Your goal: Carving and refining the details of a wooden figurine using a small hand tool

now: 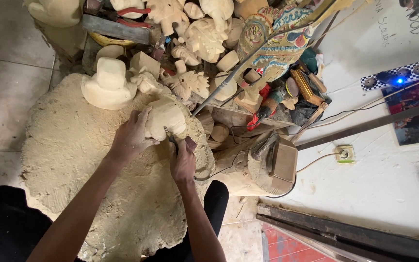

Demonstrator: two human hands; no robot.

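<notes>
Seen from above, over a sawdust-caked mound [88, 160] used as a work surface, grey floor tiles [6, 73] to the left of it.

Up and left of the carving: a pale wooden hat-shaped blank [108, 83], resting at the mound's upper edge.

Just left of the carving: left hand [133, 137], fingers wrapped around the side of the pale wooden carving [166, 119], grasping it firmly and pressing it to the top of the mound. Carving rounded, unpainted, lying on the mound's upper right part, between the two hands.

Just below and right of the carving: right hand [183, 162], clenched around a small rotary carving tool [188, 143], its tip at the carving's lower edge; exact contact hidden by the fingers. A dark cord [229, 167] trailing from beside that hand toward the right.

Above the carving: a heap of unpainted carved pieces [190, 39], leaf-like and figure-like, piled close together. Red-handled pliers [132, 17] at the top of the heap.

Up and right of the carving: a painted carved figure [277, 39] in blue, yellow and red, tilted, with a thin metal rod [229, 80] slanting past it.

Right of the carving: a dusty boxy motor [275, 165] on the floor, and beyond it a white wall socket [345, 154] with a cable. Further right, a dark metal bar [364, 126] running diagonally, a small blue light [399, 80] near a checkered strip.
</notes>
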